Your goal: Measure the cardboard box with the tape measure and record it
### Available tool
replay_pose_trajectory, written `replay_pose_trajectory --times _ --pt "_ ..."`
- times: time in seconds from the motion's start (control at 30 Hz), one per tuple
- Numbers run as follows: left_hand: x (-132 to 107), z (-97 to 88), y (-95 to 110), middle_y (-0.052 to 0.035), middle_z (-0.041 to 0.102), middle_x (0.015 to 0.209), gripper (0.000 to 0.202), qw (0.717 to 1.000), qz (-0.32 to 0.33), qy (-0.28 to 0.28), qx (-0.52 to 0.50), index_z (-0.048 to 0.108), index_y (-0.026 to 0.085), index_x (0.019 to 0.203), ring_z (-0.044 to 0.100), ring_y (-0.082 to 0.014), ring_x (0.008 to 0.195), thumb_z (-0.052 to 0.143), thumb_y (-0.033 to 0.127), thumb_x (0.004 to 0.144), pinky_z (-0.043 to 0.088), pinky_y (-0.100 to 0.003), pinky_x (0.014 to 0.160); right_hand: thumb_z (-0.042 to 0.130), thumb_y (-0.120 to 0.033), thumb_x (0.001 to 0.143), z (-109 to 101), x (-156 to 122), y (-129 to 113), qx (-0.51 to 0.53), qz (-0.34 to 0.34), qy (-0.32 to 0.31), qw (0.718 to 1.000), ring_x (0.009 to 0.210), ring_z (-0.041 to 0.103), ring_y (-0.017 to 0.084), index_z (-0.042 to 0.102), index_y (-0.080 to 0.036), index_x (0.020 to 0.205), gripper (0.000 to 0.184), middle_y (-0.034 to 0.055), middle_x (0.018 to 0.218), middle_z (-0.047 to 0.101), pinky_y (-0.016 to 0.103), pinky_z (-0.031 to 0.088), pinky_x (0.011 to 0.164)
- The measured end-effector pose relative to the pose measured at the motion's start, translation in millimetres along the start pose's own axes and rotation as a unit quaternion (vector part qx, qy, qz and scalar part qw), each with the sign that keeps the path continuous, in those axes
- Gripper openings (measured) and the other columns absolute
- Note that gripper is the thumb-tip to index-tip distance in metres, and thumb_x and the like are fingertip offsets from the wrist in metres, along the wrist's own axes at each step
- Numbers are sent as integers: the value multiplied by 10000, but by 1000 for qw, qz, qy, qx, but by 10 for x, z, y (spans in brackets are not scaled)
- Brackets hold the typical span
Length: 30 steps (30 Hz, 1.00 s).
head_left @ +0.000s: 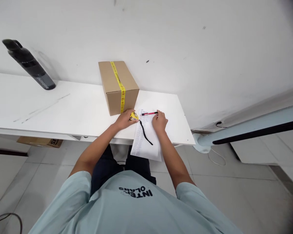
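Note:
My left hand (124,119) is closed around a small yellow tape measure (134,116) in front of the cardboard box. From the tape measure a black wrist strap (144,131) trails across a sheet of paper (146,148) covered in handwriting on its left part. My right hand (160,122) rests on the paper's right side, its fingers closed at the end of a red and black pen (148,113). The pen lies almost level over the top of the sheet, its tip pointing left. The paper's lower end hangs past the table's front edge.
A closed cardboard box (119,78) with yellow tape stands against the wall on the white table (83,107). At far left is a black bottle (30,65). Under the table lies another cardboard piece (39,141). A pale blue post (249,125) slants in at right.

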<state>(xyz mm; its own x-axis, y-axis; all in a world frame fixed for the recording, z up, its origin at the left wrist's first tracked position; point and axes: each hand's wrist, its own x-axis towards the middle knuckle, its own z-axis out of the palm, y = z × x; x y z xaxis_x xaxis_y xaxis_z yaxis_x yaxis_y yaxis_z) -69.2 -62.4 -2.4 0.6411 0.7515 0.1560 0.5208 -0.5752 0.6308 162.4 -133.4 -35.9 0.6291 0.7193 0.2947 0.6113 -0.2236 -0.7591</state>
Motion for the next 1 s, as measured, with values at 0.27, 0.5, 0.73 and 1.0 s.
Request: replay_pose_trajectory --times 0.27,0.5,0.73,1.0 --pt "-1073 -113 354 -138 686 1366 685 973 148 175 -10 535 244 1420 675 -277 1277 755 604 881 567 -424 1039 489 -491 974 -220 -139 -197 163 11 -24 986 845 666 221 613 -184 1355 505 58 929 716 411 553 896" --pt "-1280 -299 561 -123 689 1418 532 891 350 209 200 516 284 1476 699 -223 1158 655 459 994 536 -383 991 853 -794 606 -409 -1134 -756 469 25 -448 760 806 706 245 732 -231 1134 782 65 947 762 380 584 713" --pt "-570 -872 721 -139 541 1597 717 898 260 69 349 529 277 1514 429 -379 1529 725 593 901 370 -537 1223 873 -737 633 -131 -1448 -767 528 189 -173 810 569 565 139 644 -240 846 588 -37 613 635 302 519 592" --pt "259 -1300 730 -222 550 1551 631 927 -11 101 362 514 139 1502 461 -417 1468 672 422 961 377 -555 1159 915 -641 629 -73 -831 -570 486 203 -137 839 452 452 93 599 -229 787 543 -90 466 537 273 516 547"
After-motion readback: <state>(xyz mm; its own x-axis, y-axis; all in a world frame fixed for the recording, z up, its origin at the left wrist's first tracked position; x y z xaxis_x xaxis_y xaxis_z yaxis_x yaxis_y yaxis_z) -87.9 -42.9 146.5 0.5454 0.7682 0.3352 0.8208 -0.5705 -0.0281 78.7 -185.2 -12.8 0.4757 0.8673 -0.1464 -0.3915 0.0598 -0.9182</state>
